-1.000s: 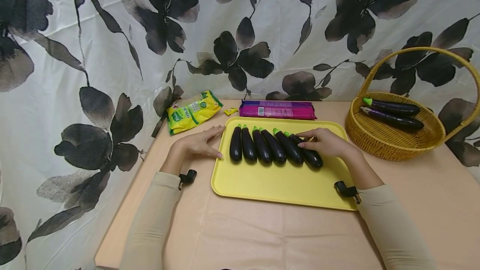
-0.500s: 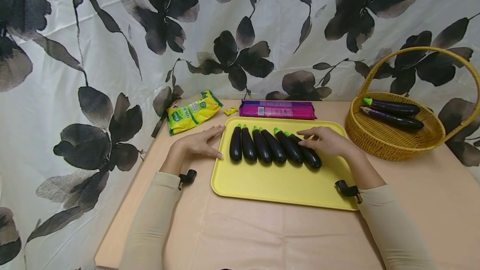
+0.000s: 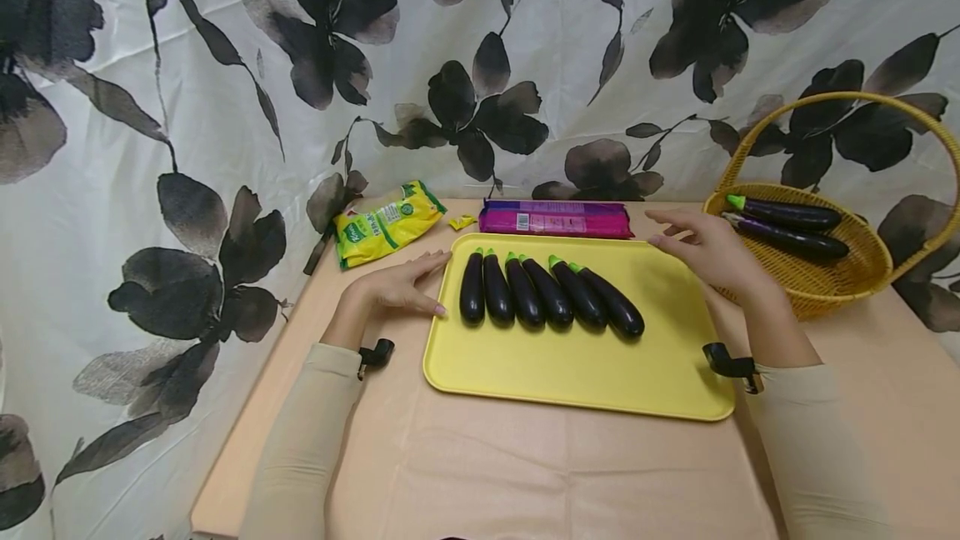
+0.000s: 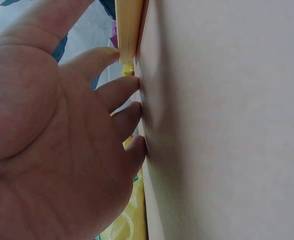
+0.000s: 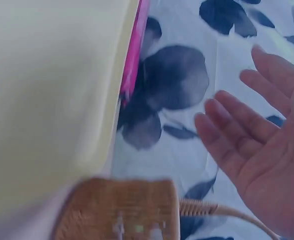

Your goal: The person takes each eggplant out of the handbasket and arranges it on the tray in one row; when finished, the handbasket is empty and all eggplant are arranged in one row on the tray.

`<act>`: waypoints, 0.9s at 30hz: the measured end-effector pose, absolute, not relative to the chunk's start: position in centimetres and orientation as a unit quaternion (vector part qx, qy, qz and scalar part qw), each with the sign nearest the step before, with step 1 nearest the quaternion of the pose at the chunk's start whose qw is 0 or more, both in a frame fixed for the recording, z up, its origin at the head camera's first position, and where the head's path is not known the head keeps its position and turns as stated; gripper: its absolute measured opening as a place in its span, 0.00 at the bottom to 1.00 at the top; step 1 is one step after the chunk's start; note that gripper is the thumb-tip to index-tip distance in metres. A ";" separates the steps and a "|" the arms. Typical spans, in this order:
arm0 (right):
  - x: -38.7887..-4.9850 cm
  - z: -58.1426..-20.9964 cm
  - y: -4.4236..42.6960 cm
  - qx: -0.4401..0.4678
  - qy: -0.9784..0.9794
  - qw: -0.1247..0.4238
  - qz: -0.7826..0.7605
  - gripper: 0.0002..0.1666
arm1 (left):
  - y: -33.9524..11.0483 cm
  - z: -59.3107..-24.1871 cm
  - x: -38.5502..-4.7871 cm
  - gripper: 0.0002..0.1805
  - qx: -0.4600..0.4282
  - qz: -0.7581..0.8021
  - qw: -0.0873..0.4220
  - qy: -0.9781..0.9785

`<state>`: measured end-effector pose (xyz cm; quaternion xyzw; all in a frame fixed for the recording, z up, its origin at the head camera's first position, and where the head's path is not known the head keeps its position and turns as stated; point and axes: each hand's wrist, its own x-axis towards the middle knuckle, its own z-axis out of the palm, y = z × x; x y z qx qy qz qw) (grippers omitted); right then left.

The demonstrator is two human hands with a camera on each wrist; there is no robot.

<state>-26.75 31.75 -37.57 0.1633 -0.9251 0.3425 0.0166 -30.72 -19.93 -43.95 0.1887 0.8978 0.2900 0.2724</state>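
Observation:
Several dark purple eggplants point(image 3: 553, 294) with green stem ends lie in a row on a yellow tray point(image 3: 570, 373). My left hand point(image 3: 397, 286) rests at the tray's left edge, thumb and fingers spread; in the left wrist view its fingertips meet the tabletop and the tray's rim. Above the tray's back right corner, my right hand point(image 3: 708, 252) holds nothing, its fingers loosely extended. It partly covers the near left side of a wicker basket point(image 3: 817, 302), where two more eggplants point(image 3: 791, 227) lie. The right wrist view shows the hand point(image 5: 267, 140) apart from the tray and basket.
Behind the tray lie a purple-pink packet point(image 3: 555, 219), a small yellow wrapper point(image 3: 461, 222) and a yellow-green bag point(image 3: 390, 223). The basket's tall handle point(image 3: 847, 97) arches at the right. A floral curtain point(image 3: 480, 65) hangs behind the table point(image 3: 487, 473).
My right hand has left the rightmost eggplant and moved right, toward the basket. That eggplant has shifted very slightly left. The left hand keeps its place at the tray's edge.

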 end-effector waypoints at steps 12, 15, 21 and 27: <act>-28.9 -36.4 40.0 0.109 -0.957 0.080 0.256 0.31 | -19.8 -43.8 -30.7 0.67 0.182 0.291 0.274 0.898; -29.5 -36.7 42.3 0.090 -0.967 0.073 0.227 0.32 | -19.7 -43.8 -30.7 0.67 0.182 0.292 0.274 0.898; -30.6 -37.4 45.7 0.046 -0.979 0.048 0.192 0.36 | -19.7 -43.7 -30.7 0.66 0.183 0.291 0.273 0.898; -31.7 -38.1 48.0 0.032 -0.986 0.013 0.162 0.41 | -19.8 -43.8 -30.8 0.67 0.182 0.293 0.274 0.898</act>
